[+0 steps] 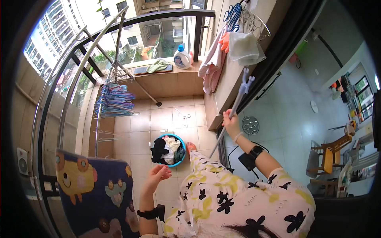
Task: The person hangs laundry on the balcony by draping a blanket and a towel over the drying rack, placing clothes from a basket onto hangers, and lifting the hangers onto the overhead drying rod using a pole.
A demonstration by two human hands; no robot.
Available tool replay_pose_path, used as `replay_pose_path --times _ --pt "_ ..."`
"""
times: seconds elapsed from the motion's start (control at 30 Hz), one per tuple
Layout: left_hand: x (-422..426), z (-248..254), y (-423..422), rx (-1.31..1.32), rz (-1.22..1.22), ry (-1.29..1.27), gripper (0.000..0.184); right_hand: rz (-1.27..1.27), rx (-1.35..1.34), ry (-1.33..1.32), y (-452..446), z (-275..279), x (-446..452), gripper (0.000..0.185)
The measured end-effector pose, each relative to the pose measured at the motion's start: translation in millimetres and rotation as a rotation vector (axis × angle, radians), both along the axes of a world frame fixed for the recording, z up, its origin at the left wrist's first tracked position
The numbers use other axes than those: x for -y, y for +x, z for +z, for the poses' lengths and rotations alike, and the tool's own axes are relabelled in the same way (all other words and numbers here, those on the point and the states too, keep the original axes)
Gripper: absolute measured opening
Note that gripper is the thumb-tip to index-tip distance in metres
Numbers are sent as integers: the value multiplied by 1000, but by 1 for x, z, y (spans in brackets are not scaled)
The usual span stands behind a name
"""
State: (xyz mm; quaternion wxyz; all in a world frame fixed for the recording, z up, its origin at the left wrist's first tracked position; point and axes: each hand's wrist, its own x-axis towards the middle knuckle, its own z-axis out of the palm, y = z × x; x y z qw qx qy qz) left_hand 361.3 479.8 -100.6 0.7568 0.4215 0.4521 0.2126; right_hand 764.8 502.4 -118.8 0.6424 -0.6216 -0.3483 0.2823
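Note:
My right hand (230, 120) is wrapped round a grey clothes pole (238, 99) with a forked plastic head, which slants up toward the wall. Its lower end runs down beside my dress. My left hand (158, 176) hovers with loosely bent fingers and nothing visible in them. Just beyond it, a blue basin (183, 155) stands on the tiles, filled with black, white and dark green laundry (170, 148). On the left, many blue and purple clothes hangers (115, 101) hang bunched on a metal drying rack (98, 137).
A navy cloth with a bear pattern (95, 194) hangs at the near left. A detergent bottle (182, 58) and a green cloth (157, 66) rest on the ledge. Pink towels (212, 65) hang on the wall. To the right, a sliding-door track (223, 148) borders a room with a wooden chair (329, 156).

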Motion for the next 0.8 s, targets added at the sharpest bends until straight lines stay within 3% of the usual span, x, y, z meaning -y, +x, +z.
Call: replay_pose_path --times 0.1,0.17,0.3,0.43,0.57,0.63,0.7,0.77,0.8 --pt "-26 -11 12 -5 36 -47 24 -107 -130 26 46 -35 -11 10" --pt "-48 -24 15 -10 96 -91 23 -68 -239 -111 99 -58 -24 14" --pt "-91 -29 31 -64 125 -186 24 84 -560 -105 176 -67 -52 11" --pt "-142 -64 19 -102 184 -270 24 59 -514 -81 222 -82 -76 12" --pt "-188 -103 15 -207 373 -354 24 6 -366 -211 218 -73 -66 29" --pt "-197 -130 10 -262 445 -396 24 -125 -163 -421 199 -72 -48 42" --pt "-202 -166 9 -297 447 -455 26 -14 -30 -608 188 -85 -21 60" --pt "-204 -201 4 -368 426 -528 25 10 131 -1207 184 -119 30 72" --pt "-203 -222 1 -425 395 -582 23 194 17 -1417 181 -124 38 75"
